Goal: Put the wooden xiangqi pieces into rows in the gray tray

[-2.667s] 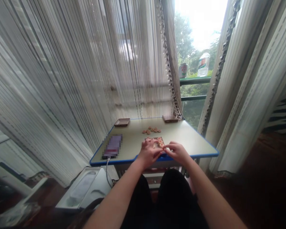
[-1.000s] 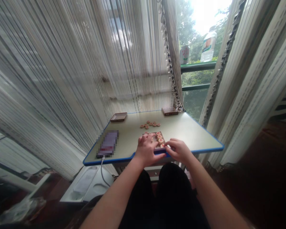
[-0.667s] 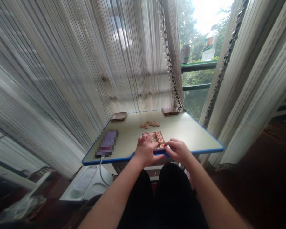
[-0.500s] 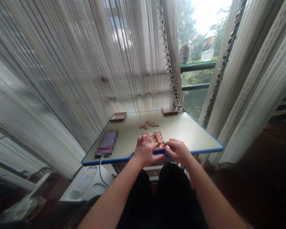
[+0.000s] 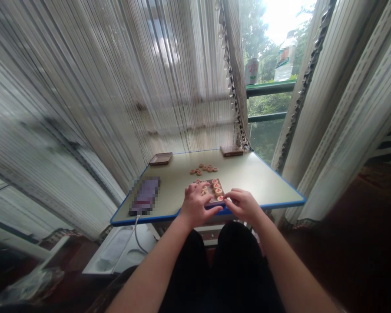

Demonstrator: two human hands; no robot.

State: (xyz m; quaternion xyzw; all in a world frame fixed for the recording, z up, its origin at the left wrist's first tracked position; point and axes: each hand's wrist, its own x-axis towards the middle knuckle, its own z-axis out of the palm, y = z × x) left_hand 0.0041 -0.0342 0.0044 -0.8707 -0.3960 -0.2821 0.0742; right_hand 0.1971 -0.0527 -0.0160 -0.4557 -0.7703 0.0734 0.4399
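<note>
A shallow box [image 5: 211,203] lies at the near edge of the table, with round Chinese chess pieces in it. A column of pieces with red characters [image 5: 218,191] runs down its right side. Over the left part of the box is my left hand [image 5: 197,204], fingers spread and thumb stretched out to the right. It covers some of the pieces beneath. My right hand [image 5: 243,204] is at the box's near right corner, fingers bent and tips together on the edge, right beside the lowest red piece. Whether its fingertips also touch that piece is hard to see.
Loose chess pieces [image 5: 203,169] lie behind the box on the table [image 5: 257,182]. An open tray [image 5: 161,159] sits at the back left, a flat brown box [image 5: 231,151] at the back right. A blurred phone [image 5: 145,195] with a cable [image 5: 137,232] lies left.
My left hand has shifted slightly left and its thumb has drawn back, so more of the box's inside shows. My right hand stays at the corner.
</note>
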